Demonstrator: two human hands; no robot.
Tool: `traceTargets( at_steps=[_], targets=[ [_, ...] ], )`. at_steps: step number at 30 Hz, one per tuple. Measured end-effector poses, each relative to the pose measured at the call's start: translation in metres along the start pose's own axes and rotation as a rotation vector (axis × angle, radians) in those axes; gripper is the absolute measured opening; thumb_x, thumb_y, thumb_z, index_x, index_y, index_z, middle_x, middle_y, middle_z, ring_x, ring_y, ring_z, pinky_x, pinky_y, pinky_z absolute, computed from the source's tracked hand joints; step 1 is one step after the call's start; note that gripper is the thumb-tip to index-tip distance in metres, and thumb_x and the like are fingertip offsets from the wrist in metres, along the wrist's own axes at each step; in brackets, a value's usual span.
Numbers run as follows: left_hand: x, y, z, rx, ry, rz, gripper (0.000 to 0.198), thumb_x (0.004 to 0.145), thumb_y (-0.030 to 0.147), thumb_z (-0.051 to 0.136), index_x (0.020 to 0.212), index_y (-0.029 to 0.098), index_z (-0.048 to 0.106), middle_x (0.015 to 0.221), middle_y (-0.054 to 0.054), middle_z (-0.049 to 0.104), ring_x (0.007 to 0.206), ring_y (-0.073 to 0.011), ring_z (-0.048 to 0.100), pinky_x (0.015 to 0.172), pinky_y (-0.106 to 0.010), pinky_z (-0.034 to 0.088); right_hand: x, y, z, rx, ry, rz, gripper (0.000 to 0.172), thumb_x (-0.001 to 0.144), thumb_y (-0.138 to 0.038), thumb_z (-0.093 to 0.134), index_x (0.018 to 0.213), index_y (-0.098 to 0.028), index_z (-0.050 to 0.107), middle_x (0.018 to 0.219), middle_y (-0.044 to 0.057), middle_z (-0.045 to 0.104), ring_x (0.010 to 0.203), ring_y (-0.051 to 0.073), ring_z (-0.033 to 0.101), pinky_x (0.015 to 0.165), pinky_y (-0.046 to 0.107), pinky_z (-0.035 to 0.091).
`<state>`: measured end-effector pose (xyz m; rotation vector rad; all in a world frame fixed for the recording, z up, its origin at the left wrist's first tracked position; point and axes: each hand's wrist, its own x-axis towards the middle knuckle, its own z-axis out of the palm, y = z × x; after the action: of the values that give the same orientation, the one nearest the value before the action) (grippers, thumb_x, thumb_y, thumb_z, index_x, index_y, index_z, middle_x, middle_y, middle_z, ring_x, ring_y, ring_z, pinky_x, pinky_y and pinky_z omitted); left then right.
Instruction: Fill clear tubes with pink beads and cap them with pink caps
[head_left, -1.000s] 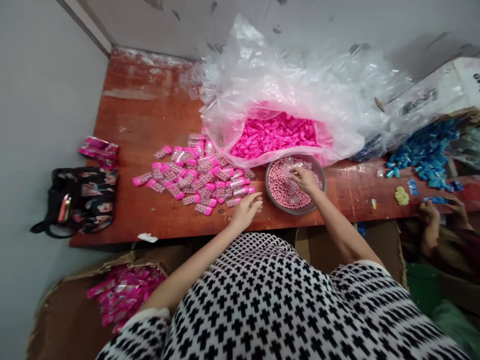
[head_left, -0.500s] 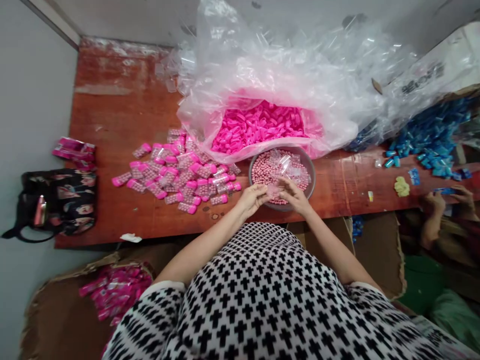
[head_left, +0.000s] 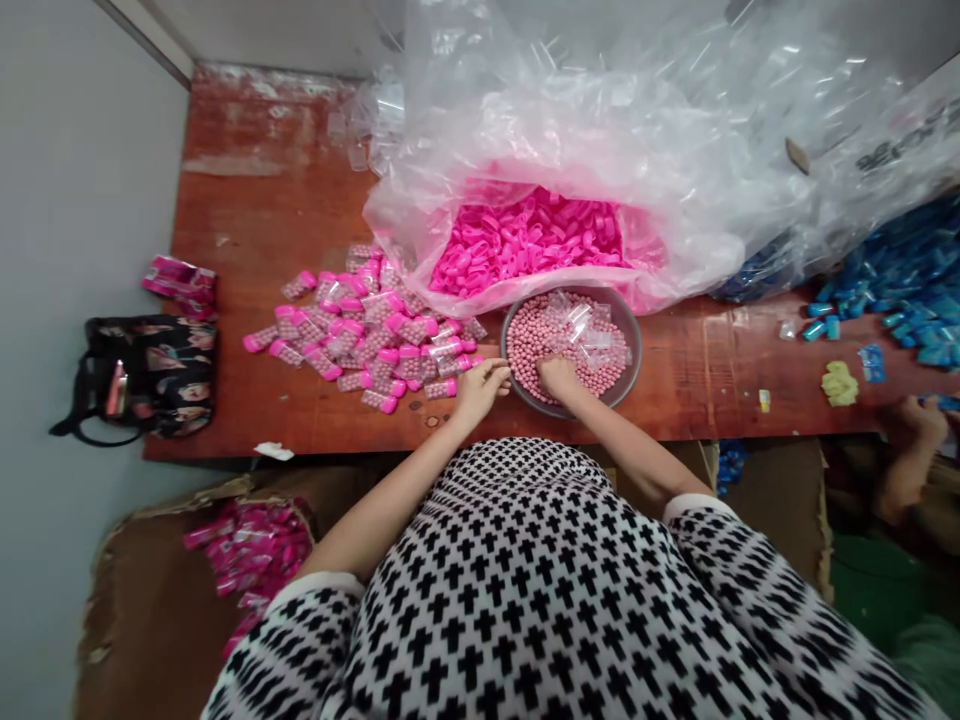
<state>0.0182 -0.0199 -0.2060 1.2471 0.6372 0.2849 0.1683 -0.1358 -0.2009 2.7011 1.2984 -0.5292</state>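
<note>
A round metal bowl point(head_left: 628, 370) of small pink balls stands at the table's near edge, with several clear little tubes lying on the balls. My right hand point(head_left: 559, 378) dips into the bowl's near side, fingers curled among the balls. At the bowl's left rim my left hand point(head_left: 484, 385) is pinched shut on something small that I cannot make out. Left of the bowl lies a heap of filled tubes with pink caps point(head_left: 367, 330). Behind the bowl an open clear plastic bag point(head_left: 675, 180) holds bright pink caps point(head_left: 525, 240).
The red-brown table point(head_left: 270, 190) meets a grey wall on the left. A black patterned bag point(head_left: 142, 385) sits at its left edge, pink packets point(head_left: 180, 282) beside it. Blue pieces point(head_left: 907, 290) lie at right. Another person's hand point(head_left: 919, 415) works there. A cardboard box point(head_left: 135, 610) holds pink packets below.
My hands met over the bowl's near rim half a second ago; now the right one has sunk into the balls and the left has shifted a little left.
</note>
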Motion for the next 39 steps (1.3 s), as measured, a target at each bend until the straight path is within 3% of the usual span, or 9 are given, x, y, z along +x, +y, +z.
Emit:
traceTargets(
  at_steps=[3, 8, 13, 17, 20, 22, 27, 33, 39],
  targets=[
    [0.002, 0.0, 0.0, 0.187, 0.024, 0.177, 0.026, 0.083, 0.025, 0.055, 0.105, 0.014, 0.062, 0.094, -0.007, 0.067, 0.071, -0.0132, 0.064, 0.066, -0.029, 0.057, 0.008, 0.003, 0.013, 0.117, 0.031, -0.009, 0.022, 0.082, -0.016, 0.048, 0.098, -0.011, 0.063, 0.094, 0.011, 0.067, 0.084, 0.018, 0.059, 0.075, 0.027, 0.044],
    [0.018, 0.005, 0.011, 0.539, -0.008, 0.409, 0.033, 0.079, 0.016, 0.061, 0.112, 0.013, 0.061, 0.105, -0.01, 0.065, 0.09, -0.018, 0.062, 0.088, -0.035, 0.05, -0.005, 0.02, 0.018, 0.963, 0.211, -0.057, 0.026, 0.071, -0.036, 0.063, 0.086, -0.016, 0.06, 0.074, -0.002, 0.059, 0.068, 0.013, 0.052, 0.066, 0.025, 0.044],
    [0.035, 0.007, 0.027, 0.385, -0.162, 0.33, 0.033, 0.08, 0.02, 0.059, 0.112, 0.013, 0.062, 0.107, -0.009, 0.067, 0.099, -0.0207, 0.062, 0.093, -0.037, 0.047, -0.016, 0.014, 0.003, 1.321, 0.197, -0.08, 0.029, 0.061, -0.036, 0.073, 0.075, -0.018, 0.056, 0.068, -0.005, 0.052, 0.064, 0.01, 0.049, 0.064, 0.024, 0.044],
    [0.044, 0.008, 0.032, 0.045, -0.236, 0.145, 0.029, 0.078, 0.022, 0.06, 0.104, 0.013, 0.065, 0.097, -0.006, 0.069, 0.089, -0.0189, 0.064, 0.087, -0.038, 0.051, -0.021, 0.013, -0.014, 1.427, 0.153, -0.095, 0.041, 0.06, -0.034, 0.075, 0.092, -0.02, 0.055, 0.072, -0.005, 0.054, 0.064, 0.01, 0.052, 0.063, 0.025, 0.049],
    [0.049, 0.008, 0.033, -0.179, -0.28, -0.037, 0.037, 0.075, 0.026, 0.065, 0.109, 0.012, 0.063, 0.093, -0.005, 0.068, 0.077, -0.0159, 0.065, 0.078, -0.037, 0.055, -0.024, 0.019, -0.026, 1.413, 0.138, -0.157, 0.051, 0.067, -0.036, 0.071, 0.112, -0.023, 0.051, 0.075, -0.004, 0.056, 0.065, 0.01, 0.055, 0.064, 0.026, 0.051],
    [0.052, 0.007, 0.033, -0.204, -0.283, -0.052, 0.04, 0.072, 0.027, 0.068, 0.109, 0.012, 0.063, 0.094, -0.005, 0.068, 0.078, -0.016, 0.064, 0.078, -0.037, 0.055, -0.025, 0.023, -0.035, 1.32, 0.151, -0.201, 0.049, 0.072, -0.038, 0.067, 0.116, -0.023, 0.052, 0.078, -0.003, 0.058, 0.067, 0.011, 0.057, 0.065, 0.027, 0.052],
    [0.055, 0.014, 0.027, 0.033, -0.264, 0.231, 0.027, 0.075, 0.027, 0.065, 0.1, 0.017, 0.068, 0.103, -0.006, 0.067, 0.095, -0.0192, 0.062, 0.09, -0.037, 0.049, -0.026, 0.022, -0.05, 1.0, 0.206, -0.244, 0.039, 0.08, -0.042, 0.058, 0.113, -0.02, 0.06, 0.087, 0.002, 0.064, 0.07, 0.012, 0.059, 0.067, 0.027, 0.051],
    [0.048, 0.022, 0.016, 0.288, -0.217, 0.585, 0.018, 0.083, 0.024, 0.056, 0.096, 0.019, 0.067, 0.098, -0.006, 0.066, 0.097, -0.0171, 0.059, 0.092, -0.034, 0.045, -0.03, 0.025, -0.053, 0.85, 0.238, -0.29, 0.033, 0.082, -0.04, 0.058, 0.108, -0.021, 0.065, 0.095, 0.005, 0.067, 0.079, 0.015, 0.062, 0.072, 0.028, 0.051],
    [0.048, 0.012, 0.011, 0.219, -0.127, 0.47, 0.023, 0.087, 0.029, 0.049, 0.105, 0.018, 0.058, 0.103, -0.006, 0.065, 0.097, -0.0162, 0.06, 0.09, -0.033, 0.047, -0.015, 0.039, -0.065, 0.657, 0.197, -0.158, 0.034, 0.081, -0.038, 0.059, 0.108, -0.017, 0.064, 0.094, 0.007, 0.07, 0.071, 0.015, 0.065, 0.068, 0.028, 0.051]
  ],
)
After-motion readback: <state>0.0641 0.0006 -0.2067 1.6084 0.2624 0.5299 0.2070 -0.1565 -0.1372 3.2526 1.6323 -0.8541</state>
